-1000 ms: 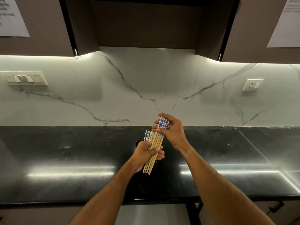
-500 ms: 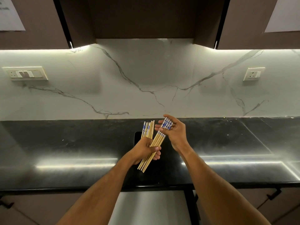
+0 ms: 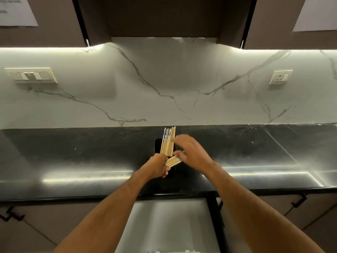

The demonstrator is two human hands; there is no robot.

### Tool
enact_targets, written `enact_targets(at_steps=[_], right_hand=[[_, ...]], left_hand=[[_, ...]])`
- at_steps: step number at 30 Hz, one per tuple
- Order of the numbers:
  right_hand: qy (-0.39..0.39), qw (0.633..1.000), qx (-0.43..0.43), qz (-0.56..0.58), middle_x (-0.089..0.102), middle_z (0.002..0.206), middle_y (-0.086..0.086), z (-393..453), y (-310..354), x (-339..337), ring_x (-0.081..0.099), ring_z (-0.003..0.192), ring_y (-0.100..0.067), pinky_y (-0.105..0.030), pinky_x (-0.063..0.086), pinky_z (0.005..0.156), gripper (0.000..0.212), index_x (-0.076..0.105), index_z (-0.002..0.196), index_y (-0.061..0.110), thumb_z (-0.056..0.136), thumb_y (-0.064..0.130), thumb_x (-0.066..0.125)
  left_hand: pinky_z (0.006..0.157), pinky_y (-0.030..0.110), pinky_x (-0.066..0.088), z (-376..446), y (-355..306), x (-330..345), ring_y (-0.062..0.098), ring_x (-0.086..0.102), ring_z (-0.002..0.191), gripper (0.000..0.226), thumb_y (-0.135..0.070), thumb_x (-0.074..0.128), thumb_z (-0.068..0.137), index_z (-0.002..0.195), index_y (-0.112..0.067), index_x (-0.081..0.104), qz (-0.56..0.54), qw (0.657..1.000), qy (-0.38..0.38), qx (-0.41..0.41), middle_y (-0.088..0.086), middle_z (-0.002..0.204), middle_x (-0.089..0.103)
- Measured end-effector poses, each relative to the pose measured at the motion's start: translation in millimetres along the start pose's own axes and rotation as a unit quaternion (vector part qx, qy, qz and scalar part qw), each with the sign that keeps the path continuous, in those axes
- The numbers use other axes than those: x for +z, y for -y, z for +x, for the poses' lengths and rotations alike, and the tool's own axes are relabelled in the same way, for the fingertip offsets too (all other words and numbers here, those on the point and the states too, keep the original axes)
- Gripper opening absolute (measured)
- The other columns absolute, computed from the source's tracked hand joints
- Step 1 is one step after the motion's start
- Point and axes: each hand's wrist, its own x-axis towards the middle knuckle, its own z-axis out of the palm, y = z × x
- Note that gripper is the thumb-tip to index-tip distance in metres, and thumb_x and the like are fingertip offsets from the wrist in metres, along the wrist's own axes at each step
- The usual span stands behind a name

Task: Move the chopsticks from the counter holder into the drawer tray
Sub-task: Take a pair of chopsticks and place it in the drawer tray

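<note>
Both fists, fingers (image 3: 165, 173) around chopsticks (image 3: 167, 141)

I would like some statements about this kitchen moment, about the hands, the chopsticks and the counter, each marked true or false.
1. The left hand grips a bundle of chopsticks. True.
2. The right hand rests flat on the counter, away from the chopsticks. False: it is raised beside the bundle, its fingers at the chopsticks.
3. All chopsticks point the same way. False: a smaller group lies angled to the right, across the upright ones.
4. The counter is dark and the wall behind it is pale marble with grey veins. True.
5. A drawer stands open below the counter edge. True.
</note>
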Motion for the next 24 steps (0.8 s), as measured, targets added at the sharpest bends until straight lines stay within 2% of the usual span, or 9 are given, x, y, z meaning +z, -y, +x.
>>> enact_targets(at_steps=[2, 4, 7, 11, 15, 18, 21, 24], right_hand=[[0.105, 0.988, -0.045, -0.104, 0.071, 0.117, 0.000, -6.1, 21.6, 14.1, 0.063, 0.113, -0.016, -0.036, 0.051, 0.104, 0.029, 0.070, 0.120, 0.020, 0.091, 0.019, 0.074], [0.180, 0.975, -0.014, -0.126, 0.072, 0.105, -0.001, -13.8, 41.6, 29.3, 0.066, 0.101, -0.017, -0.037, 0.055, 0.095, 0.014, 0.072, 0.105, 0.020, 0.092, 0.015, 0.070], [0.262, 0.955, 0.065, -0.122, 0.070, 0.106, -0.007, -28.0, 55.8, 49.2, 0.068, 0.099, -0.024, -0.038, 0.055, 0.092, 0.017, 0.068, 0.110, 0.016, 0.094, 0.013, 0.068], [0.279, 0.947, 0.097, -0.123, 0.070, 0.107, -0.011, -53.7, 69.6, 71.1, 0.068, 0.097, -0.026, -0.038, 0.053, 0.088, 0.022, 0.068, 0.116, 0.013, 0.094, 0.011, 0.067], [0.288, 0.941, 0.134, -0.113, 0.071, 0.103, -0.011, -76.3, 71.9, 87.9, 0.066, 0.090, -0.025, -0.039, 0.055, 0.087, 0.018, 0.072, 0.112, 0.013, 0.096, 0.011, 0.064], [0.308, 0.932, 0.157, -0.113, 0.071, 0.102, -0.012, -94.9, 69.9, 103.3, 0.069, 0.095, -0.029, -0.041, 0.057, 0.089, 0.018, 0.074, 0.110, 0.011, 0.096, 0.008, 0.062], [0.311, 0.927, 0.186, -0.100, 0.070, 0.094, -0.011, -122.3, 64.0, 124.9, 0.067, 0.086, -0.025, -0.036, 0.057, 0.085, 0.013, 0.073, 0.102, 0.010, 0.097, 0.010, 0.061], [0.313, 0.921, 0.217, -0.079, 0.068, 0.087, -0.007, -155.4, 54.5, 148.2, 0.067, 0.081, -0.020, -0.033, 0.058, 0.083, 0.008, 0.069, 0.093, 0.014, 0.098, 0.015, 0.063]], left_hand=[[0.084, 0.040, 0.062, -8.8, 6.5, 4.5, 0.021, 0.070, 0.084, 0.015, -0.008, 0.058, 0.098, 0.113, -0.007, 0.062, 0.084, 0.996, 0.010, -0.017, 0.011, 0.099, 0.069], [0.089, 0.040, 0.060, -19.7, 15.1, 8.2, 0.026, 0.071, 0.094, 0.019, -0.011, 0.060, 0.097, 0.116, -0.006, 0.064, 0.153, 0.988, 0.025, -0.013, 0.012, 0.106, 0.070], [0.087, 0.034, 0.055, -31.8, 25.6, 17.4, 0.022, 0.068, 0.093, 0.020, -0.012, 0.061, 0.097, 0.117, -0.009, 0.064, 0.217, 0.975, 0.043, -0.004, 0.011, 0.107, 0.068], [0.092, 0.038, 0.054, -46.4, 41.2, 41.0, 0.025, 0.066, 0.097, 0.025, -0.010, 0.063, 0.095, 0.120, -0.009, 0.065, 0.250, 0.966, 0.064, -0.001, 0.012, 0.109, 0.067], [0.089, 0.039, 0.054, -59.5, 55.2, 69.0, 0.025, 0.063, 0.090, 0.022, -0.008, 0.062, 0.094, 0.116, -0.010, 0.066, 0.256, 0.964, 0.067, 0.011, 0.011, 0.105, 0.066], [0.090, 0.041, 0.052, -66.9, 66.9, 91.9, 0.032, 0.066, 0.102, 0.023, -0.008, 0.062, 0.095, 0.117, -0.009, 0.067, 0.253, 0.964, 0.075, 0.018, 0.015, 0.112, 0.067], [0.091, 0.040, 0.054, -72.1, 81.0, 122.4, 0.031, 0.067, 0.099, 0.015, -0.012, 0.063, 0.096, 0.109, -0.010, 0.069, 0.216, 0.973, 0.082, 0.006, 0.014, 0.109, 0.068], [0.094, 0.038, 0.051, -74.5, 90.4, 154.8, 0.029, 0.065, 0.100, 0.015, -0.017, 0.063, 0.097, 0.109, -0.010, 0.069, 0.195, 0.974, 0.118, -0.022, 0.013, 0.107, 0.068]])
